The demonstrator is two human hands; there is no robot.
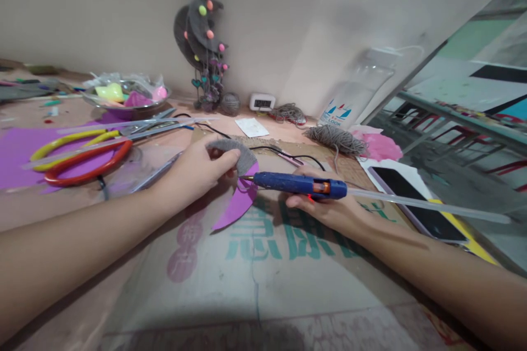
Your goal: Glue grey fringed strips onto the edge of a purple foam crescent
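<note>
My left hand (206, 166) pinches a crescent-moon shape by its upper part. Grey yarn (242, 154) covers that upper end, while the lower end is bare purple foam or card (239, 207). In my right hand (325, 207) is a blue hot glue gun (288, 182), with a long clear glue stick (432, 203) coming out of its back. The gun's nozzle tip touches or almost touches the purple surface, just below the edge of the grey yarn. A red light glows under the gun's body.
Beneath my hands lies printed cardboard (206, 296). Red and yellow-handled scissors (88, 167), glue sticks and purple sheets (16, 156) are at left. Behind stand a bowl (125, 104), a decorated moon hanging (203, 44) and a small clock (262, 102). Grey yarn skein (335, 140), bottle (356, 88) and phone (418, 203) are right.
</note>
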